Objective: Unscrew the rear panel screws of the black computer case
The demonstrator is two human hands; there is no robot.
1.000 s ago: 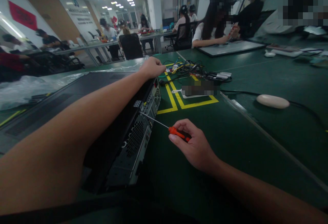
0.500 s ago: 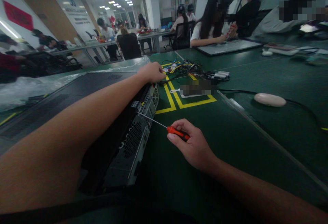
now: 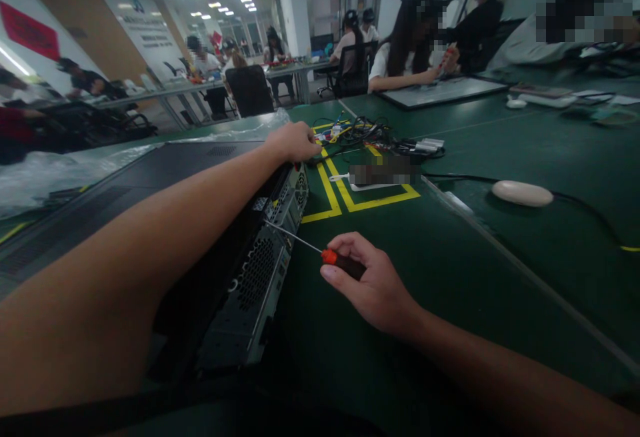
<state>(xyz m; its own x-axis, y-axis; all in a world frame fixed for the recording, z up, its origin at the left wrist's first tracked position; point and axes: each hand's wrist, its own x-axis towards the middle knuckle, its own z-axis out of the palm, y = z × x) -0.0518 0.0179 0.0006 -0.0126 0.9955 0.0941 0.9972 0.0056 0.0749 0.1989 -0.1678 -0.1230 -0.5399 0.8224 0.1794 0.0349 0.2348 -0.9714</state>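
A black desktop computer case (image 3: pixel 200 164) lies on its side at the left, with its metal rear panel (image 3: pixel 257 274) turned towards the right. In my right hand (image 3: pixel 380 284) is a screwdriver (image 3: pixel 343 262) with a red and black handle; my fingers are closed round it. Its thin shaft reaches leftwards to the upper edge of the rear panel, where the tip touches. My left arm stretches across the case. At the far rear corner my left hand (image 3: pixel 295 142) has its fingers curled, and a small red bit shows just beneath it. What those fingers grip is hidden.
Beyond the case lies a tangle of cables (image 3: pixel 367 132) on the green table (image 3: pixel 475 290), near yellow tape. A blurred-out device (image 3: pixel 385 174) and a pale oval mouse-like object (image 3: pixel 523 193) are to the right. Plastic wrap (image 3: pixel 30 180) lies far left. A person (image 3: pixel 415 37) sits opposite.
The screwdriver handle has turned in my right hand, showing less red and more black. Its tip stays at the panel edge. The view has shifted slightly; my left hand keeps its place.
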